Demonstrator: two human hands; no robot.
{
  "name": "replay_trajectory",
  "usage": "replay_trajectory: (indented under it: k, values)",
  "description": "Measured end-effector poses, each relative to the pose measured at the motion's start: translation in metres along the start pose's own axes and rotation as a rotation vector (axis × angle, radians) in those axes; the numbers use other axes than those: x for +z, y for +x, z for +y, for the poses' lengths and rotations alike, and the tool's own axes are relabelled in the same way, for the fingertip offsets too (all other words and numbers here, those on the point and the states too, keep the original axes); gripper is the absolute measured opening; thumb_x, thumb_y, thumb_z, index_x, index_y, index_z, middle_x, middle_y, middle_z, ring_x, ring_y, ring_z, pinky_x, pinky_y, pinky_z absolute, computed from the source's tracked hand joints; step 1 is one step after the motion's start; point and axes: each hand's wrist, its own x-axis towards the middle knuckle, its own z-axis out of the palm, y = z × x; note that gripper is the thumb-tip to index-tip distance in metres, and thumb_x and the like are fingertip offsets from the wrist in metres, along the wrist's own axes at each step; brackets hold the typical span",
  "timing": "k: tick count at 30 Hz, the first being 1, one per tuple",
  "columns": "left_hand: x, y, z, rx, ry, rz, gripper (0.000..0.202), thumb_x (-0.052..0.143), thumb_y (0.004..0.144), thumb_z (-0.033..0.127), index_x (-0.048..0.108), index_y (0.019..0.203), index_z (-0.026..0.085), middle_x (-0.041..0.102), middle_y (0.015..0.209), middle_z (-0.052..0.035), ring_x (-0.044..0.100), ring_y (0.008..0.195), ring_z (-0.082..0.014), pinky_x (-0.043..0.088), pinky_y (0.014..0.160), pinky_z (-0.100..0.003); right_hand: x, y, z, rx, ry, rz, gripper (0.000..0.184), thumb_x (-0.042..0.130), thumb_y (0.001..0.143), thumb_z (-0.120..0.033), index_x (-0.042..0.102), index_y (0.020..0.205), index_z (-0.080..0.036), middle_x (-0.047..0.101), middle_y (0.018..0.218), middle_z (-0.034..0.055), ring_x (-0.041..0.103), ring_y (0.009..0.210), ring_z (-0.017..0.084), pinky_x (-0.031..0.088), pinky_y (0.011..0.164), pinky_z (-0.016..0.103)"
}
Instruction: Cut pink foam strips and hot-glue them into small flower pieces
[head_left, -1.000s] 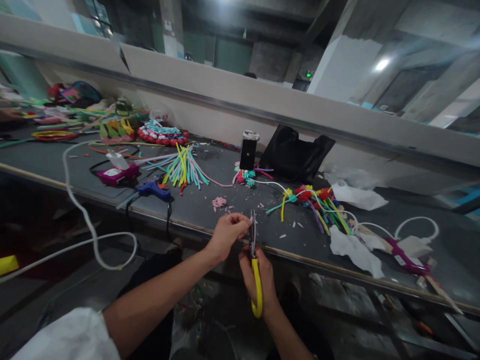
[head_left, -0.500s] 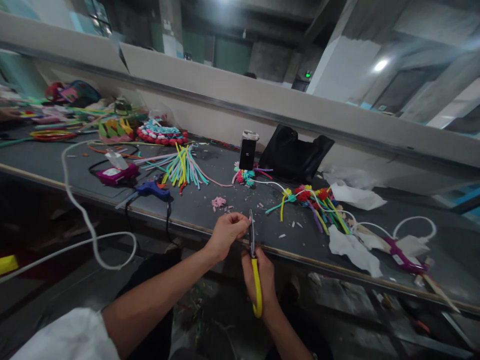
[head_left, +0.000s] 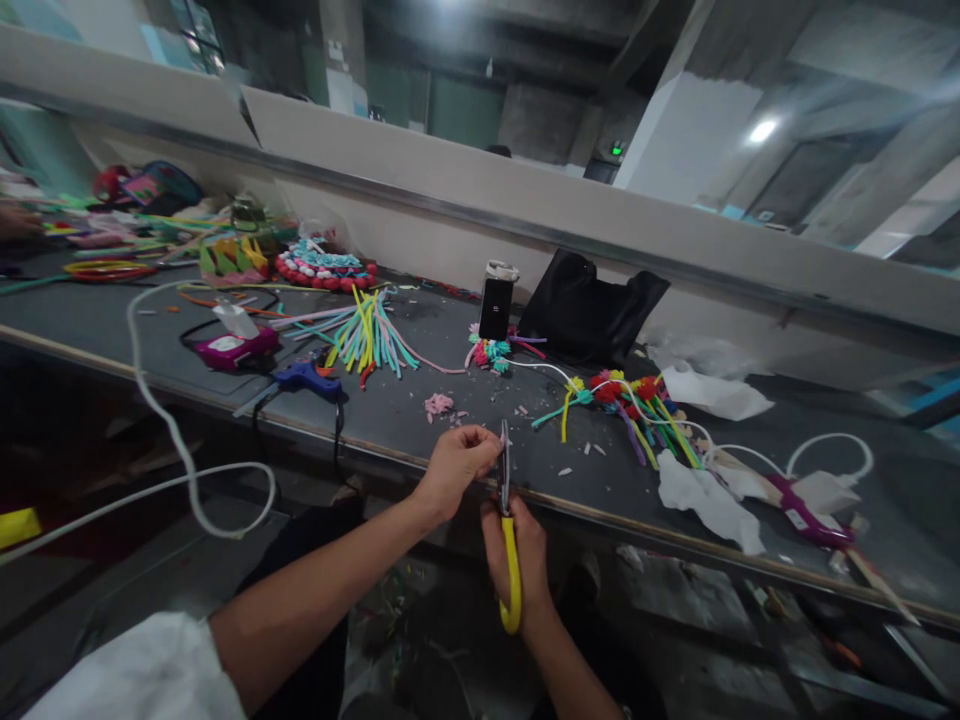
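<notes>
My right hand (head_left: 519, 555) is wrapped around the yellow handles of a pair of scissors (head_left: 511, 580), whose blades point up and away from me over the table's front edge. Beside the blades, my left hand (head_left: 459, 468) is closed in a pinch on a small pink piece of pipe cleaner (head_left: 501, 440), mostly hidden by the fingertips. The blades are right at this piece. Just beyond the left hand lies a small heap of pink pipe cleaner clippings (head_left: 438, 404), with more bits scattered around it.
A bundle of coloured pipe cleaners (head_left: 371, 335) and a blue glue gun (head_left: 306, 377) lie left. A phone (head_left: 495, 308) stands before a black bag (head_left: 592, 310). Pipe cleaner flowers (head_left: 630, 390), white cables and purple power strips (head_left: 810, 515) are also on the table (head_left: 405, 415).
The scissors have tilted very slightly, their handles shifting a little left and the blade tips a little right. Both hands stay in nearly the same place.
</notes>
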Motion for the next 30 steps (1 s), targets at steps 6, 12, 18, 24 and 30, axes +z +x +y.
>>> replay_trajectory:
  k: [6,12,18,24,30]
  values:
    - [0.0024,-0.0036,-0.0015,-0.001,0.04,0.006,0.023,0.068,0.067,0.032,0.055,0.061,0.014,0.042,0.048,0.0069,0.033,0.045,-0.0055,0.022,0.046,-0.021,-0.0015,0.0027,-0.0011,0.003,0.063,-0.028,0.021,0.05,0.086,-0.028,0.063,0.098,-0.017,0.072,0.087,0.0065,0.067,0.077,0.019,0.049,0.071,0.026]
    - [0.0062,-0.0074,-0.0018,0.004,0.03,0.012,0.022,0.068,0.067,0.032,0.056,0.061,0.014,0.043,0.048,0.0067,0.033,0.045,-0.0054,0.024,0.047,-0.02,-0.0027,0.0009,-0.001,0.04,0.083,-0.019,0.025,0.048,0.09,-0.031,0.065,0.101,-0.016,0.071,0.088,0.0058,0.064,0.072,0.017,0.048,0.068,0.025]
    - [0.007,-0.0073,-0.0044,0.003,0.024,0.006,0.021,0.069,0.067,0.031,0.058,0.063,0.013,0.047,0.05,0.0054,0.035,0.046,-0.0054,0.024,0.047,-0.019,0.0003,-0.0016,-0.0003,0.115,0.117,0.006,0.03,0.047,0.09,-0.036,0.067,0.1,-0.016,0.069,0.078,0.0048,0.061,0.065,0.016,0.044,0.056,0.023]
    - [0.0044,-0.0057,-0.0028,-0.032,-0.054,-0.029,0.024,0.07,0.066,0.032,0.054,0.06,0.015,0.044,0.047,0.0064,0.032,0.044,-0.0047,0.024,0.046,-0.02,0.0036,-0.0007,0.0018,0.097,0.152,-0.001,0.027,0.05,0.088,-0.037,0.064,0.099,-0.017,0.066,0.073,0.0021,0.058,0.061,0.016,0.044,0.053,0.023]
    - [0.0024,-0.0028,-0.0048,-0.026,-0.008,-0.022,0.022,0.069,0.066,0.03,0.055,0.061,0.015,0.044,0.048,0.0064,0.033,0.044,-0.005,0.023,0.046,-0.02,-0.0001,0.0019,0.0007,0.093,0.13,-0.038,0.024,0.051,0.087,-0.036,0.064,0.097,-0.018,0.067,0.076,0.0024,0.059,0.065,0.016,0.047,0.061,0.024]
